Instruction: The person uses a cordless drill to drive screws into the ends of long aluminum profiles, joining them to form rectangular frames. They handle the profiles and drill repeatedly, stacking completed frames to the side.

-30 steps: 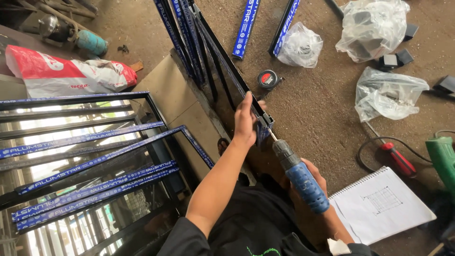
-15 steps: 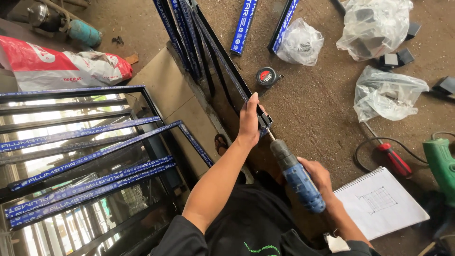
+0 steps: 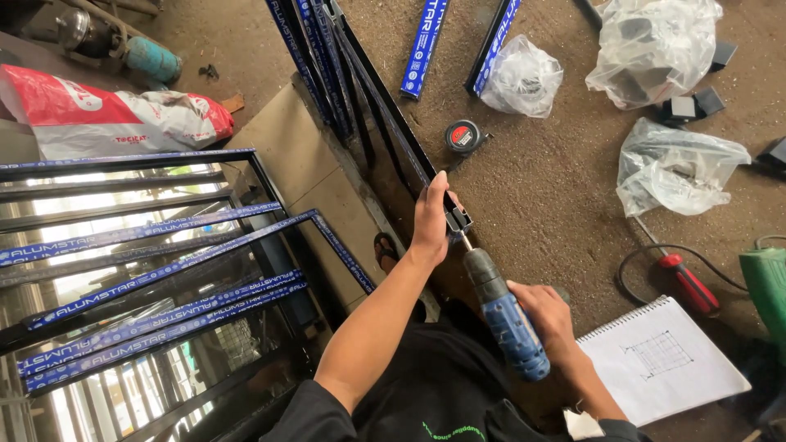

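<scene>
My left hand (image 3: 431, 219) is wrapped around a long black aluminium bar (image 3: 385, 106) with blue protective film, near its lower end where a small black bracket (image 3: 457, 219) sits. My right hand (image 3: 547, 315) grips a blue and grey cordless drill (image 3: 503, 313), its bit pointing up into that bracket beside my left hand. Several more film-wrapped bars lean together just left of the held one.
A black window frame (image 3: 147, 270) with blue film stands at the left. A tape measure (image 3: 463, 136), clear plastic bags of parts (image 3: 675, 168), a red-handled screwdriver (image 3: 690, 282), a spiral notebook (image 3: 659, 360) and a green tool (image 3: 765, 282) lie on the dirt floor. A red and white sack (image 3: 106, 115) lies at upper left.
The view has shifted slightly. My hands stay in place, the drill still pressed to the bracket on the bar.
</scene>
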